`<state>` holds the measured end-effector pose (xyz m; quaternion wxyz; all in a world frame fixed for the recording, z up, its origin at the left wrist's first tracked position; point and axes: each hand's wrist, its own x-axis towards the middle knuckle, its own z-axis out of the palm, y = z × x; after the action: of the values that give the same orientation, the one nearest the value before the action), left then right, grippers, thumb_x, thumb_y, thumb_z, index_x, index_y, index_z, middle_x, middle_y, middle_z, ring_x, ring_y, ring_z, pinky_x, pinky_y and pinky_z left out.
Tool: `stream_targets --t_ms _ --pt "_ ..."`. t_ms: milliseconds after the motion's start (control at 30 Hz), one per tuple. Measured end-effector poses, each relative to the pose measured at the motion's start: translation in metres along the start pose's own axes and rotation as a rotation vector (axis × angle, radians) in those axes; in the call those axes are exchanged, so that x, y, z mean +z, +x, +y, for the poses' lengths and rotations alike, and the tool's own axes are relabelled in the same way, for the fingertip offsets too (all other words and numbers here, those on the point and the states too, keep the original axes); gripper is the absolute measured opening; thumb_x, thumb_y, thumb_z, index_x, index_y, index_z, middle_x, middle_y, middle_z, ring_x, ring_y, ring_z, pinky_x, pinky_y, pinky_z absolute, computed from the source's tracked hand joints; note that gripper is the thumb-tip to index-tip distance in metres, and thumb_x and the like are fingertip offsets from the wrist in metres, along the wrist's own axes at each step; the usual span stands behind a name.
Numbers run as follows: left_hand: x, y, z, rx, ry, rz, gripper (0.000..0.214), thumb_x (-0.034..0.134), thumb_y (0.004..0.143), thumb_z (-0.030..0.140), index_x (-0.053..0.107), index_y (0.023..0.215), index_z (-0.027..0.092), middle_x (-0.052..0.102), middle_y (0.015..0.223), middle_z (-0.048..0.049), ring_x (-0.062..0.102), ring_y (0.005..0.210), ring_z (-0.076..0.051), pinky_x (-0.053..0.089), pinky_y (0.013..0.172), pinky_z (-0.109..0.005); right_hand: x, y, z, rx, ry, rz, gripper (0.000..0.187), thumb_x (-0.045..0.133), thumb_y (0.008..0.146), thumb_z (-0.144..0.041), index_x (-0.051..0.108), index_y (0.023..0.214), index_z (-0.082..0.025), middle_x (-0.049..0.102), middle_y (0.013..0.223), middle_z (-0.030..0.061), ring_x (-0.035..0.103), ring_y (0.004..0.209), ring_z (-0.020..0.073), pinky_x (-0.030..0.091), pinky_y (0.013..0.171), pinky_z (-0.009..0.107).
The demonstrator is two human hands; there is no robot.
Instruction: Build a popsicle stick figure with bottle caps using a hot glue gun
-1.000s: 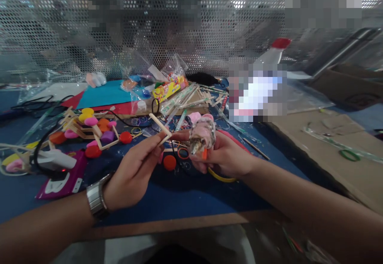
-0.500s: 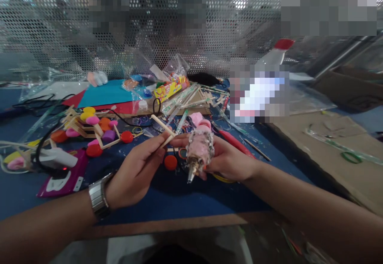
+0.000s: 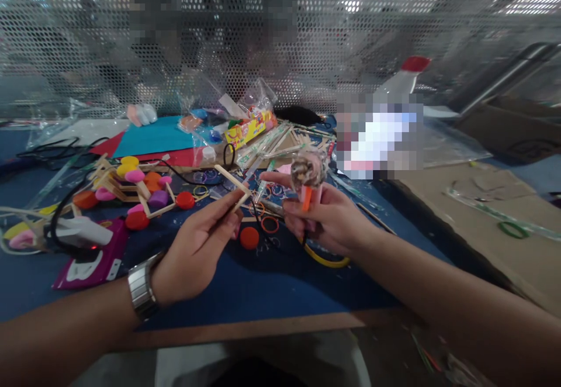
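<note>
My left hand [image 3: 197, 246], with a metal watch on its wrist, pinches two pale wooden craft sticks [image 3: 231, 179] that meet at an angle near the fingertips. To the right, my right hand [image 3: 333, 217] is closed around a pink hot glue gun [image 3: 309, 170] with an orange trigger and a crusted front. Its index finger stretches leftward, and the gun stands apart from the sticks. A dark cord hangs below the gun. Under and between the hands lie an orange bottle cap [image 3: 249, 238] and scattered rubber bands [image 3: 269, 224].
On the left stands a stick structure with coloured caps [image 3: 135, 182], beside a purple power box [image 3: 94, 261] with a white plug. Further back are blue paper [image 3: 153, 135], a yellow box [image 3: 248, 131] and loose sticks. Cardboard [image 3: 477, 200] covers the right; perforated metal [image 3: 219, 42] rises behind.
The glue gun has turned in my right hand: its nozzle pointed down toward me before, and now its crusted end is raised. My left hand, with the sticks, has shifted slightly left.
</note>
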<state>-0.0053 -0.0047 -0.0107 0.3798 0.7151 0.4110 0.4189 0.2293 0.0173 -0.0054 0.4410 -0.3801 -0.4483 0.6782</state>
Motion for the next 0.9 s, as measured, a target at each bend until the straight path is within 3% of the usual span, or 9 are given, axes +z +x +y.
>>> stream_targets --t_ms 67,233,367,467,667,767,900 --pt "0.000 0.000 0.003 -0.003 0.006 -0.019 0.043 0.053 0.106 0.033 0.064 0.144 0.017 0.074 0.092 -0.0056 0.068 0.081 -0.018 0.059 0.079 -0.029 0.001 0.002 -0.001 -0.033 0.043 0.074 0.031 0.093 0.063 -0.025 0.069 0.082 -0.019 0.043 0.042 -0.0109 0.044 0.044 0.0079 0.035 0.047 0.024" --pt "-0.002 0.003 0.012 0.008 0.012 -0.047 0.035 0.050 0.106 0.029 0.068 0.132 0.015 0.062 0.079 -0.0002 0.058 0.072 -0.014 0.052 0.071 -0.026 0.002 0.005 -0.002 -0.082 0.114 0.124 0.055 0.087 0.066 -0.022 0.073 0.118 -0.016 0.040 0.041 -0.0129 0.035 0.043 0.0084 0.035 0.048 0.026" --pt "-0.002 0.004 0.015 0.003 0.010 -0.069 0.027 0.046 0.107 0.029 0.067 0.095 0.017 0.059 0.077 -0.0002 0.054 0.070 -0.013 0.048 0.068 -0.026 0.001 0.005 -0.002 -0.071 0.103 0.123 0.058 0.085 0.068 -0.021 0.072 0.124 -0.018 0.042 0.041 -0.0119 0.038 0.043 0.0101 0.033 0.048 0.026" --pt "-0.002 0.004 0.016 -0.002 0.007 -0.072 0.032 0.044 0.108 0.029 0.061 0.084 0.018 0.059 0.077 -0.0005 0.055 0.070 -0.013 0.048 0.067 -0.025 0.001 0.004 -0.002 -0.065 0.109 0.103 0.049 0.084 0.071 -0.021 0.074 0.119 -0.017 0.042 0.041 -0.0115 0.038 0.043 0.0098 0.032 0.047 0.026" --pt "-0.001 0.005 0.016 -0.005 0.010 -0.060 0.032 0.045 0.107 0.031 0.063 0.085 0.018 0.061 0.078 -0.0013 0.057 0.071 -0.013 0.050 0.068 -0.025 0.001 0.004 -0.001 -0.104 0.139 0.054 0.037 0.085 0.071 -0.020 0.074 0.106 -0.020 0.050 0.049 -0.0107 0.038 0.041 0.0068 0.034 0.045 0.024" --pt "-0.002 0.005 0.014 0.006 0.007 -0.052 0.027 0.047 0.107 0.033 0.069 0.105 0.017 0.062 0.077 -0.0009 0.057 0.069 -0.014 0.051 0.066 -0.025 -0.001 0.001 0.002 -0.097 0.051 -0.009 0.026 0.089 0.070 -0.026 0.074 0.091 -0.019 0.051 0.047 -0.0094 0.044 0.041 0.0086 0.039 0.047 0.026" --pt "-0.001 0.003 0.010 0.025 0.098 -0.034 0.039 0.047 0.108 0.039 0.070 0.130 0.016 0.071 0.084 -0.0045 0.064 0.075 -0.018 0.055 0.071 -0.029 0.001 -0.007 0.002 -0.046 -0.117 -0.240 0.033 0.096 0.065 -0.036 0.075 0.083 -0.018 0.064 0.059 -0.0002 0.054 0.047 0.0136 0.045 0.048 0.029"
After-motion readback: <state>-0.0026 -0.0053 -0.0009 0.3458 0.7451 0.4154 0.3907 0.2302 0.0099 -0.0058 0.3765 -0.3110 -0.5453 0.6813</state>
